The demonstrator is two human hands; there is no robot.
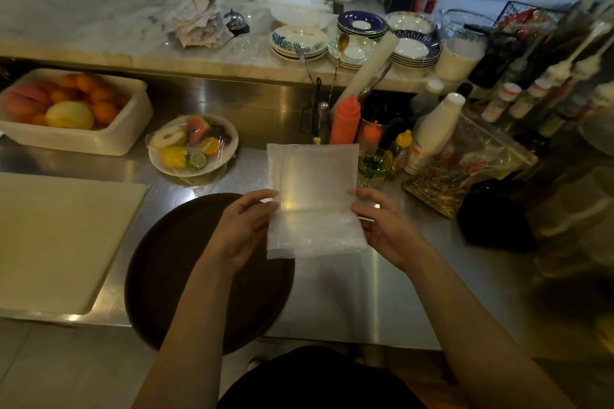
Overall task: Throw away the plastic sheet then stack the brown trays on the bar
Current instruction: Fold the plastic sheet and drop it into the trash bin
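A folded, translucent plastic sheet (314,199) is held upright above the steel counter. My left hand (242,229) pinches its left edge and my right hand (387,226) pinches its right edge. Below my left hand a round brown tray (172,276) lies flat on the counter, hanging partly over the front edge. My left forearm hides part of the tray. Whether more trays lie under it cannot be seen. The marble bar (99,26) runs along the back, one step higher.
A cream cutting board (56,239) lies at the left. Behind it stand a white tub of fruit (73,109) and a wrapped plate of cut fruit (192,143). Squeeze bottles (345,119), utensils, a filled bag (465,169) and stacked plates (358,40) crowd the right and back.
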